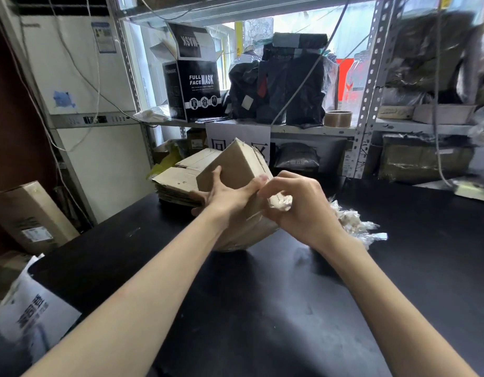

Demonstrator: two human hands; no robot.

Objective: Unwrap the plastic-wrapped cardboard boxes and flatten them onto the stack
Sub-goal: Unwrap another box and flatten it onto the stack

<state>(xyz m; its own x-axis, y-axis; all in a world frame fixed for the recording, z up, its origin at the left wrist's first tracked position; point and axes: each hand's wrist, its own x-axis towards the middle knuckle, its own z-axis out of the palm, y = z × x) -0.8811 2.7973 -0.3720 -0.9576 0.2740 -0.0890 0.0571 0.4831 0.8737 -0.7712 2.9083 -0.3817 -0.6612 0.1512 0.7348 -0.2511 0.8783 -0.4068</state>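
A brown cardboard box (238,167) is held tilted above the black table (262,308), one corner pointing up. My left hand (224,195) grips its near side, thumb on the front face and fingers spread across the edge. My right hand (298,205) pinches a crumpled wad of plastic wrap (283,201) at the box's right edge. Loose plastic still clings under the box near the table. Behind the box on the left lies the stack of flattened cardboard (178,183).
A heap of crumpled clear plastic (355,225) lies on the table right of my right hand. Metal shelving behind holds a black mask box (193,88), dark bags (287,83) and a tape roll (338,118). A long carton (28,216) leans at left.
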